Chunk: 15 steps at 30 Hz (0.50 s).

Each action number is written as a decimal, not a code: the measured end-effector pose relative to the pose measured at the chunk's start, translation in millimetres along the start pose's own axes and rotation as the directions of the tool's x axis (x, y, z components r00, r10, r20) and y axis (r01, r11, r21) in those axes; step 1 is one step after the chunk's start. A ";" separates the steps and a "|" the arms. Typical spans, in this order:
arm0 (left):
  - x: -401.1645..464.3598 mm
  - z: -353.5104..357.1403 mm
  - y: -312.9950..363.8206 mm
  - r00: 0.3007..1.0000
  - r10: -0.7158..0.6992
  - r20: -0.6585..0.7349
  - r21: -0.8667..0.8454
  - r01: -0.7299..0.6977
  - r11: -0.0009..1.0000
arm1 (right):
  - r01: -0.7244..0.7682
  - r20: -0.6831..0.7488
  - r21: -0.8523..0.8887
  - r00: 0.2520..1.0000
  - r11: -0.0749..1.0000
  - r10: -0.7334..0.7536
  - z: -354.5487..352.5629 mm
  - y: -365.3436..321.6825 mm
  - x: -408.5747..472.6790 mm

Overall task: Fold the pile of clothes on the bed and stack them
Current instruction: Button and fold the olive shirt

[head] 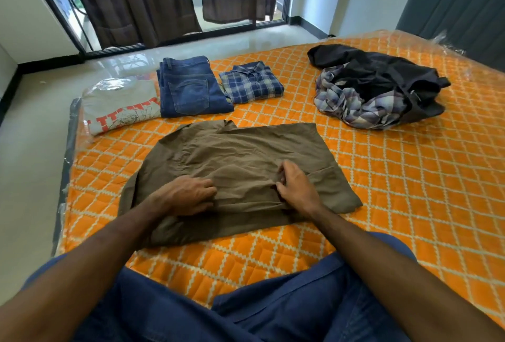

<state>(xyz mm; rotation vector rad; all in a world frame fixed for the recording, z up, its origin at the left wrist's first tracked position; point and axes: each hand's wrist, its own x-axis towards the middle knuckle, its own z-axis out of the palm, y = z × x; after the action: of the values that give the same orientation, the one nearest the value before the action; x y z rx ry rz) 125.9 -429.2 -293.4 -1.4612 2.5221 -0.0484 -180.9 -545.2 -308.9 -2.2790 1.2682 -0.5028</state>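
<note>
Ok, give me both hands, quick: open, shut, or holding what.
Left hand: fingers curled, gripping a fold of the olive shirt.
Right hand: pinching the same shirt's fabric between thumb and fingers.

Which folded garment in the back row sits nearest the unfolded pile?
The blue plaid shirt, rightmost of the three; the jeans and grey T-shirt lie further left.

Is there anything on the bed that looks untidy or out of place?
Only the unfolded pile at the far right: dark and plaid garments lie crumpled together. The jeans, plaid shirt and grey T-shirt lie folded side by side, not stacked. Both hands work the brown shirt.
</note>
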 end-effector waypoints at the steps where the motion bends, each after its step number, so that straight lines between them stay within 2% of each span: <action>1: 11.6 0.2 9.8 0.995 0.040 -0.094 -0.009 -0.041 0.999 | 0.015 -0.036 -0.139 0.999 0.990 -0.020 -1.9 0.1 1.1; 2: 24.6 -0.6 19.8 0.986 0.067 -0.150 -0.027 -0.072 0.997 | 0.021 -0.040 -0.291 0.999 0.957 -0.034 -3.4 1.5 3.6; 3: 35.8 -2.8 30.2 0.986 0.081 -0.147 -0.074 -0.093 0.993 | 0.004 -0.020 -0.409 1.000 0.913 -0.013 -4.9 0.4 5.9; 4: 46.1 -5.5 38.9 0.993 0.078 -0.088 -0.139 -0.090 0.986 | -0.052 -0.004 -0.473 0.998 0.880 0.057 -6.5 0.8 9.0; 6: 63.4 -9.0 56.6 0.992 0.046 0.119 -0.173 -0.025 0.985 | -0.234 -0.027 -0.421 0.969 0.876 0.245 -10.8 7.5 14.1; 8: 67.5 -5.0 64.8 0.973 0.010 0.230 -0.105 0.014 0.994 | -0.404 -0.049 -0.219 0.914 0.888 0.403 -14.6 18.8 20.9; 11: 65.0 4.1 67.4 0.981 -0.004 0.194 -0.075 0.019 0.997 | -0.526 -0.045 0.223 0.836 0.821 0.547 -23.2 38.9 24.9; 13: 57.1 10.6 63.1 0.986 -0.004 0.168 -0.057 0.014 0.998 | -0.511 -0.052 0.573 0.758 0.641 0.650 -27.5 50.9 21.5; 15: 49.4 16.1 59.0 0.991 0.012 0.134 -0.056 -0.005 0.998 | -0.459 0.015 0.796 0.668 0.395 0.744 -30.7 67.9 13.0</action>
<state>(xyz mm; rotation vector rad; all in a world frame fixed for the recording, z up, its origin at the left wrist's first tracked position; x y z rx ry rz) 55.3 -440.6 -326.2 -1.4234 2.4394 0.1192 -237.0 -594.3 -321.5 -0.9080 1.5610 -0.9492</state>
